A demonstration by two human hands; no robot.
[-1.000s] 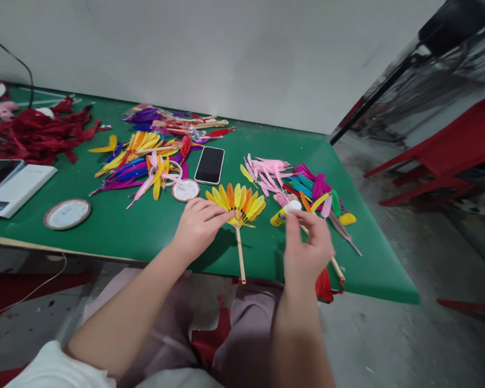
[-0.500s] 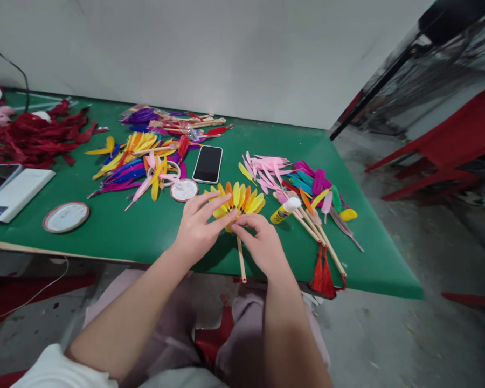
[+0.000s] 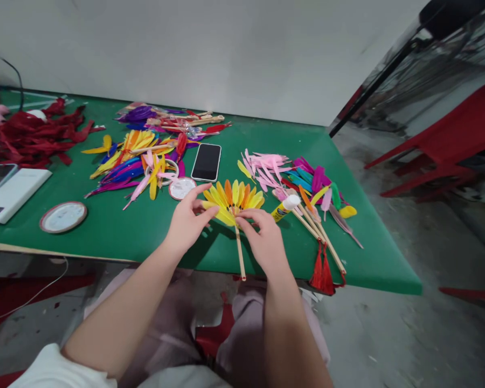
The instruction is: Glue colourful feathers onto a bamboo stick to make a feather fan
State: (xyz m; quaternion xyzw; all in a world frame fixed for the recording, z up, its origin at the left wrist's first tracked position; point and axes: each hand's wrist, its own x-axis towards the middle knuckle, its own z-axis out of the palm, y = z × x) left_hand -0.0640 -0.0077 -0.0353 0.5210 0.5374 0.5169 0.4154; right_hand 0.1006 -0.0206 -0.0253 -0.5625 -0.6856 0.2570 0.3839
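At the far left of the green table (image 3: pixel 117 237), dark red strips (image 3: pixel 32 137) lie heaped behind a white box-like item (image 3: pixel 18 191); a round disc (image 3: pixel 63 217) sits to its right. Next come mixed feathers (image 3: pixel 125 170), with a white ring among them, then a smaller disc (image 3: pixel 181 188) and a dark-screened phone (image 3: pixel 207 162). The left hand (image 3: pixel 188 218) is at the left edge of the feather fan (image 3: pixel 239 198), its thumb and forefinger parted around the outermost yellow feathers; whether they press on them I cannot tell. The fan lies in front of the person, its yellow and orange feathers spread away from the body, its long axis running back toward the person, the handle's lower end slightly to the right and at the table's front edge. The fan's base, where feathers meet handle, is at the right hand's (image 3: pixel 262 237) fingertips, thumb and forefinger pinched together there. Right of that, a yellow glue stick (image 3: pixel 286 207) with a white cap leans near pink feathers (image 3: pixel 267 170), wooden handles (image 3: pixel 327 248) with red tassels (image 3: pixel 322 272), and multicoloured feathers (image 3: pixel 317 180). A red chair (image 3: pixel 448 134) stands beyond.
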